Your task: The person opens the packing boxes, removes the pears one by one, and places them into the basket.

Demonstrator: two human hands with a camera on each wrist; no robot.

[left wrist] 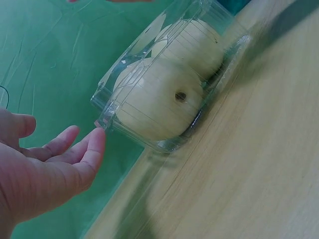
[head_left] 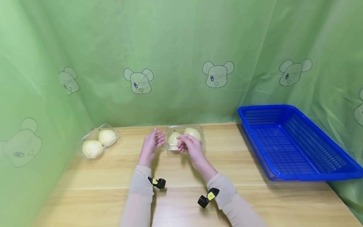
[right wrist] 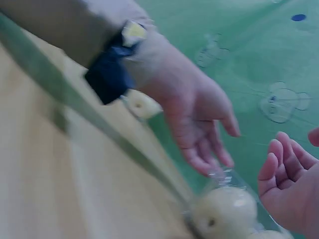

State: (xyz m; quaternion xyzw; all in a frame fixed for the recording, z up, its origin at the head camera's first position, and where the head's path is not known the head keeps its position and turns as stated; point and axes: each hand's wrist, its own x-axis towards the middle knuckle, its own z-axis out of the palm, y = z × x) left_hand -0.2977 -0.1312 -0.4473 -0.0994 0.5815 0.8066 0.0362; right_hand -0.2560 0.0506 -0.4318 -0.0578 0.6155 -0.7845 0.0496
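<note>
A clear plastic clamshell box (head_left: 185, 148) with two pale yellow pears (left wrist: 157, 102) stands near the back edge of the table. At its left end is my left hand (head_left: 151, 145), fingers loosely bent; in the left wrist view the fingertips (left wrist: 97, 139) are close to the box's corner, and I cannot tell whether they touch. My right hand (head_left: 191, 148) hovers in front of the box with loosely curled fingers and nothing visible in them. The lid looks down over the pears.
A second clear box (head_left: 96, 134) holding two pears (head_left: 93, 148) lies at the back left, against the green curtain (head_left: 175, 104). On the right side of the wooden table (head_left: 181, 176) stands a large blue plastic basket (head_left: 269, 167).
</note>
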